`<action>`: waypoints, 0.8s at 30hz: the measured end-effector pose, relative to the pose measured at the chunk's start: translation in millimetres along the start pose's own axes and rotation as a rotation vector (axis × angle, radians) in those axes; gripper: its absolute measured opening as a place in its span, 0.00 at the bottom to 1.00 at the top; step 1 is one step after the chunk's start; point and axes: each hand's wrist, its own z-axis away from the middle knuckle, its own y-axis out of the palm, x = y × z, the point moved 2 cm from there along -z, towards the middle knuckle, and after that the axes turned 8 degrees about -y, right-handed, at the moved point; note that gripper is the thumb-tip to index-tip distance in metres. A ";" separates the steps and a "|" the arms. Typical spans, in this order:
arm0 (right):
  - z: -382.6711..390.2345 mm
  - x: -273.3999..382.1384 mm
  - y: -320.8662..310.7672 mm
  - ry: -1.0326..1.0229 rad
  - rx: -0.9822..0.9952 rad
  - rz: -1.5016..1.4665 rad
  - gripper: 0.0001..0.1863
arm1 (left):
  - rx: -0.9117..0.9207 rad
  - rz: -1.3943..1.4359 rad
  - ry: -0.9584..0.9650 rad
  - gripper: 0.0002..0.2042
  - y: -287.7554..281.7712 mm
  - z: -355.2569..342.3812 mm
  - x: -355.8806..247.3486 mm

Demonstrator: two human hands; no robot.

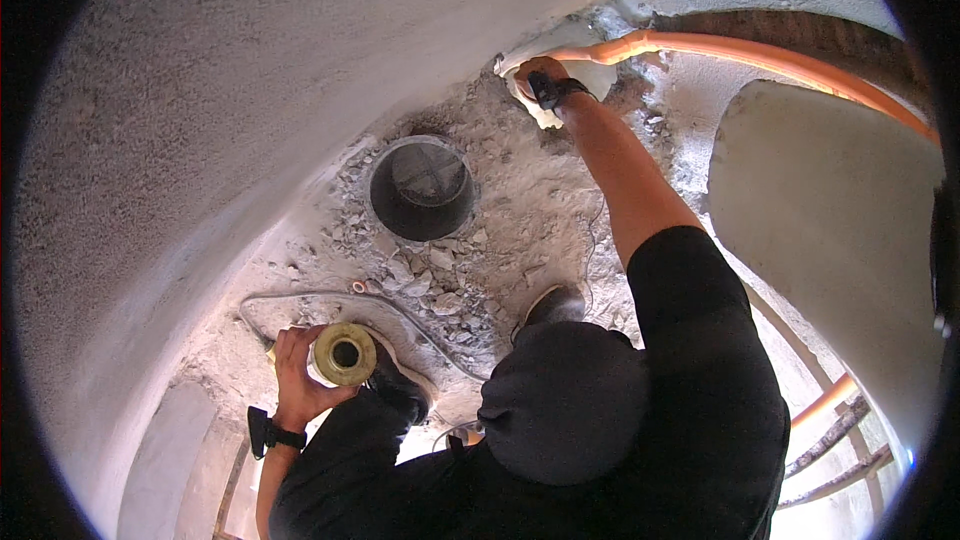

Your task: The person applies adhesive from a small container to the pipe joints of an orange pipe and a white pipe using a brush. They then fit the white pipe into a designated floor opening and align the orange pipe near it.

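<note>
My left hand (298, 372) grips a yellowish round container (360, 364) with a dark central opening, fingers along one side and thumb below. It is held above the rubble-strewn floor, near my dark boot. Far ahead, my right arm stretches to the foot of the wall. There my right hand (538, 76) is closed beside the end of an orange pipe (720, 46), over a pale, light-coloured patch (548, 118). Its fingertips and whatever they hold are too hidden to make out.
Between my hands stands a dark round bucket (420, 222) among broken rubble (432, 285). A grey hose (395, 312) curves across the floor. The rough wall (220, 110) rises on the left. A large pale panel (820, 180) stands on the right, with sticks (830, 440) below.
</note>
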 end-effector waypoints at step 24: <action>4.6 -16.9 3.8 0.300 0.077 -0.052 0.15 | 0.034 0.040 0.025 0.39 1.1 -7.8 -4.8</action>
